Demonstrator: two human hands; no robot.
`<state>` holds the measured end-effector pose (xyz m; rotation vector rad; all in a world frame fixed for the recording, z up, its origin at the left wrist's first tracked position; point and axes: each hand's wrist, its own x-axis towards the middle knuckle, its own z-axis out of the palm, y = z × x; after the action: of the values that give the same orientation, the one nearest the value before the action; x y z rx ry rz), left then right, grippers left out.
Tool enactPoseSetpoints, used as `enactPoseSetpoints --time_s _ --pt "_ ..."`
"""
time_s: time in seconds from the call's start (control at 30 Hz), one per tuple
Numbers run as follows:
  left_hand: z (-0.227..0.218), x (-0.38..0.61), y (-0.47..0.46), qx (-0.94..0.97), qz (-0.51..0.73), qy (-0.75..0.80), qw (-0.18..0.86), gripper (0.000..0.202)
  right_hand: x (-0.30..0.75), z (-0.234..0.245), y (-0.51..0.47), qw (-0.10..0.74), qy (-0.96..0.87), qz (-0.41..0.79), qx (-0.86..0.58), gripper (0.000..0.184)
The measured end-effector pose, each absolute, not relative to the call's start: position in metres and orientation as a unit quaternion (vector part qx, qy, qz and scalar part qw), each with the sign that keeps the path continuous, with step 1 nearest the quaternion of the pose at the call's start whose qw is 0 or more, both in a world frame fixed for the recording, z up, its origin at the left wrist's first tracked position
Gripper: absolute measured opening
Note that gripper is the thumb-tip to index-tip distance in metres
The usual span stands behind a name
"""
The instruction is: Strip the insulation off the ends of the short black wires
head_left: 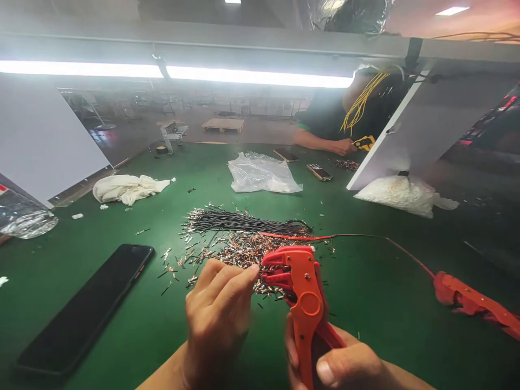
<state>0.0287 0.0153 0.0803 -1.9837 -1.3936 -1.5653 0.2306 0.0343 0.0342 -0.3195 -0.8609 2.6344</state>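
Observation:
My right hand (345,360) is wrapped around the handles of a red and orange wire stripper (305,287), held upright with its jaws pointing left. My left hand (221,303) is closed in a pinch, its fingertips right at those jaws. A short dark bit of black wire shows between fingertips and jaws; the rest of it is hidden by the hand. Just beyond lies a bundle of black wires (244,221) with bared ends. Cut wire scraps (239,249), black and copper, are heaped in front of the bundle, partly behind the stripper.
Left lies a black phone (85,309); right, a second red tool (475,300) with a thin red strap. Farther back are a white cloth (128,189), a clear plastic bag (264,173) and a filled white bag (400,195). Opposite, a person's hand (345,146) holds a yellow tool.

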Motion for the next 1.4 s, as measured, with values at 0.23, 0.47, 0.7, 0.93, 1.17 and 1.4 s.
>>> enactPoseSetpoints --time_s 0.23,0.47,0.7,0.93,1.17,1.4 --pt "0.069 0.024 0.018 -0.693 -0.504 -0.494 0.145 0.027 0.230 0.047 0.037 0.276 -0.326 0.897 -0.114 0.028" --pt "0.064 0.046 0.009 -0.781 -0.410 -0.438 0.173 0.015 0.227 0.060 0.048 0.372 -0.383 0.806 -0.256 0.020" --pt "0.066 0.054 0.007 -0.805 -0.396 -0.415 0.151 0.019 0.228 0.057 0.049 0.358 -0.396 0.802 -0.269 0.024" --pt "0.059 0.049 0.009 -0.800 -0.452 -0.394 0.008 0.015 0.230 0.059 0.053 0.343 -0.429 0.801 -0.238 0.026" --pt "0.082 0.032 0.011 -0.668 -0.566 -0.479 0.057 0.022 0.230 0.050 0.046 0.277 -0.341 0.891 -0.114 0.029" --pt "0.081 0.045 -0.003 -0.856 -0.399 -0.299 0.137 0.017 0.230 0.057 0.045 0.268 -0.319 0.891 -0.181 0.054"
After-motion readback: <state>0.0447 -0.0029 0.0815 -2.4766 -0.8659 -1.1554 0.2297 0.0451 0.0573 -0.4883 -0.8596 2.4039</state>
